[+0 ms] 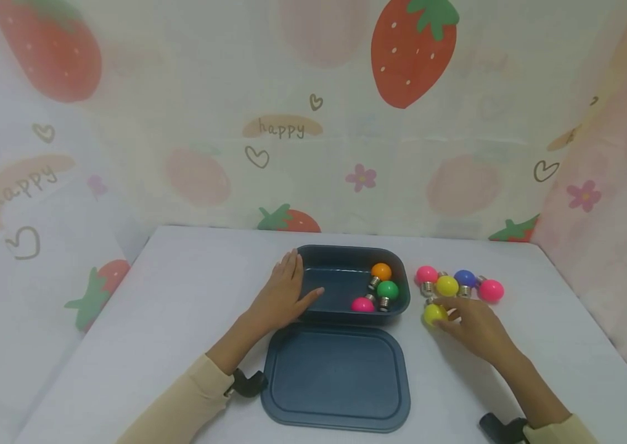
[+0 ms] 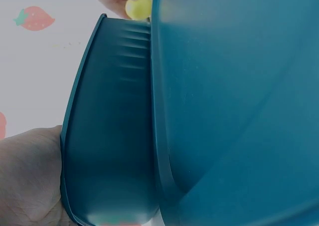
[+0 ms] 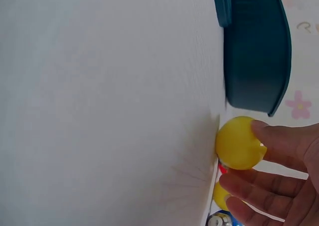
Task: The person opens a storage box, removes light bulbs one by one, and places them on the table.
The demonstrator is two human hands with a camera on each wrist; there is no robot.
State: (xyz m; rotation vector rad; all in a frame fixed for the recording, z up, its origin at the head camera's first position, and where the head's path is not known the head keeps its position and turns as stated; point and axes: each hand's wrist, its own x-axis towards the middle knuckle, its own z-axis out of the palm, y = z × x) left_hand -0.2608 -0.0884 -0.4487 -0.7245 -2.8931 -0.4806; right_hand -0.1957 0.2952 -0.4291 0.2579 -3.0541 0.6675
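Note:
My left hand rests on the left end of a dark blue box, fingers straight along its rim and thumb reaching over the near left corner. In the box's right part lie an orange bulb, a green bulb and a pink bulb. Right of the box, my right hand pinches a yellow light bulb by its round part between thumb and fingers. The right wrist view shows that yellow bulb low at the table surface, thumb on one side.
Just beyond the right hand sit more bulbs: a pink one, a yellow one, a blue one and another pink one. A flat blue lid lies in front of the box on the white table. Strawberry-print cloth surrounds it.

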